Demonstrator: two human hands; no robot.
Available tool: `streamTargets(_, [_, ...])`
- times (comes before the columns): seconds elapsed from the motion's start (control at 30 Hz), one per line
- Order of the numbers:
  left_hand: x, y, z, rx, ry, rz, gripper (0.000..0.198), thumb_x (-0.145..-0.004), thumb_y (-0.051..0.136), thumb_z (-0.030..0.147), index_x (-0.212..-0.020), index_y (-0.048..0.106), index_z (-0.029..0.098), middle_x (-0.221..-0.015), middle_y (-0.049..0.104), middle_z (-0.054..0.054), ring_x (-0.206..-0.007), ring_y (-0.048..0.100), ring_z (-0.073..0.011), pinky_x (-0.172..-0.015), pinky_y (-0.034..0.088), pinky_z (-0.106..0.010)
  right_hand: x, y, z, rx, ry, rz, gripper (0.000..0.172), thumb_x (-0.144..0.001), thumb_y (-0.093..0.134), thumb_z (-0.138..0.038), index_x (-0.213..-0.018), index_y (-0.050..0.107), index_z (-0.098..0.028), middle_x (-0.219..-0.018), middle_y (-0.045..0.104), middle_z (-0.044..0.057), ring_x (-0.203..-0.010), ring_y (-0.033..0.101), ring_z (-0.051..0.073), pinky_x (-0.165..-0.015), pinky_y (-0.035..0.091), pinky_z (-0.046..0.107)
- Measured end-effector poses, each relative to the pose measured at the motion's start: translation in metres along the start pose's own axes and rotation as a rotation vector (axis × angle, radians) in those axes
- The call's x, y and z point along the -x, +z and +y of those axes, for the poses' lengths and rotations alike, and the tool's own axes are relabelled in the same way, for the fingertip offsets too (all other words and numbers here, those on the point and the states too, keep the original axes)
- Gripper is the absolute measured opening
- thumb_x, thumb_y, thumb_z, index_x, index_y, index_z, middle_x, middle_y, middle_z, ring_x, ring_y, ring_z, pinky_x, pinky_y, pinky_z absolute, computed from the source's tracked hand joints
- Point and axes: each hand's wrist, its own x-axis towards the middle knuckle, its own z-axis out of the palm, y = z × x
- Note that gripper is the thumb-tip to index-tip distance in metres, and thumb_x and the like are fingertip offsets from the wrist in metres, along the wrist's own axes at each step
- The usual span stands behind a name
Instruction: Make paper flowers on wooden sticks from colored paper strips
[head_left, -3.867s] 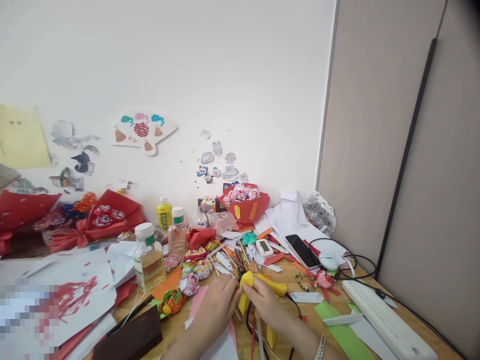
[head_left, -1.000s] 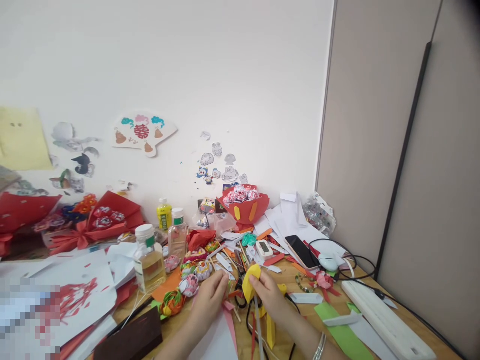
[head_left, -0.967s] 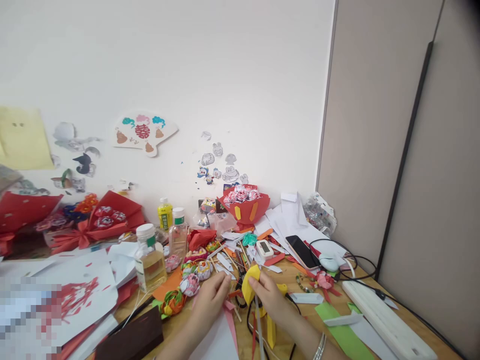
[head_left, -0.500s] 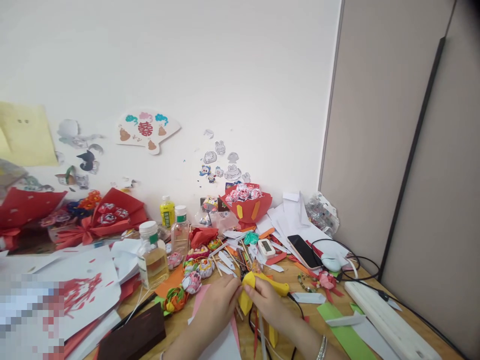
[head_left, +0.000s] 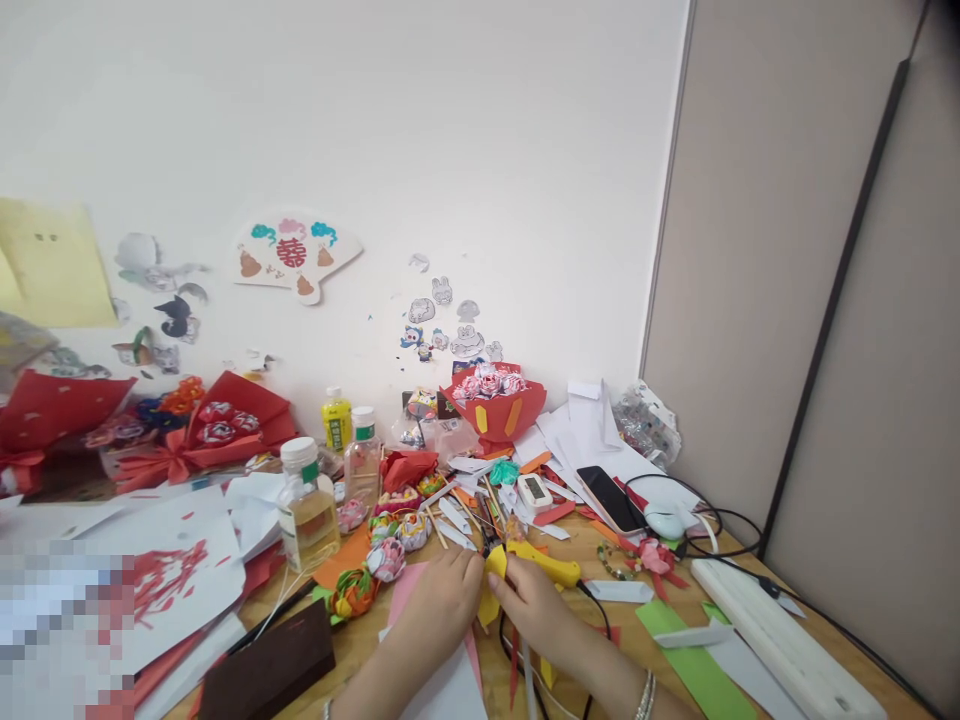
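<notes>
Between my two hands is a folded piece of yellow paper (head_left: 491,590), partly covered by the fingers. My left hand (head_left: 451,592) grips its left side with curled fingers. On its right side my right hand (head_left: 526,592) pinches it, thumb on the front. A yellow glue gun (head_left: 551,565) lies just behind my right hand, its black cord running toward the front. Pink and white paper (head_left: 450,680) lies under my left forearm. Paper flowers (head_left: 386,560) sit to the left of my left hand.
Two bottles (head_left: 307,520) stand at the left, near a dark brown block (head_left: 268,662). A red bouquet (head_left: 499,415) is against the wall. To the right are a phone (head_left: 611,500), a white timer (head_left: 534,492), green paper (head_left: 690,660) and a white power strip (head_left: 787,645).
The yellow paper has turned and been pressed smaller between my hands, so less of it shows. My hands have shifted only slightly.
</notes>
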Motion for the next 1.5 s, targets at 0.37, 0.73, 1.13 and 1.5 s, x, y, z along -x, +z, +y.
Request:
streamTargets(0.37, [0.006, 0.019, -0.003, -0.068, -0.012, -0.008, 0.025, -0.082, 0.032, 0.004, -0.071, 0.049, 0.018, -0.061, 0.058, -0.002, -0.055, 0.057, -0.0184, -0.051, 0.041, -0.028, 0.002, 0.001, -0.001, 0.128, -0.077, 0.003, 0.025, -0.089, 0.037, -0.028, -0.067, 0.046, -0.02, -0.068, 0.052, 0.002, -0.062, 0.045, 0.015, -0.059, 0.033, 0.029])
streamTargets(0.73, [-0.006, -0.009, 0.004, 0.497, -0.348, -0.082, 0.016, -0.075, 0.042, 0.014, -0.061, 0.047, 0.02, -0.056, 0.053, 0.003, -0.051, 0.047, -0.0115, -0.05, 0.035, -0.021, -0.002, -0.011, -0.016, -0.015, -0.041, -0.025, 0.025, -0.088, 0.036, -0.028, -0.065, 0.039, -0.021, -0.064, 0.045, -0.002, -0.059, 0.041, 0.013, -0.055, 0.031, 0.025])
streamTargets(1.13, [-0.004, -0.017, 0.004, 0.885, -0.588, -0.056, 0.024, -0.084, 0.035, 0.037, -0.066, 0.039, 0.021, -0.063, 0.047, 0.003, -0.052, 0.052, -0.012, -0.049, 0.042, -0.021, -0.004, -0.013, -0.011, -0.224, 0.078, -0.007, 0.023, -0.084, 0.039, -0.029, -0.064, 0.036, -0.02, -0.061, 0.033, -0.005, -0.056, 0.033, 0.01, -0.052, 0.029, 0.022])
streamTargets(1.5, [-0.005, -0.018, 0.007, 0.424, -0.271, -0.064, 0.027, -0.088, 0.034, 0.032, -0.074, 0.054, 0.021, -0.071, 0.062, -0.004, -0.065, 0.055, -0.0175, -0.06, 0.043, -0.027, -0.003, -0.015, -0.018, -0.225, 0.058, -0.075, 0.021, -0.084, 0.04, -0.028, -0.065, 0.038, -0.02, -0.065, 0.039, -0.003, -0.061, 0.037, 0.012, -0.057, 0.032, 0.023])
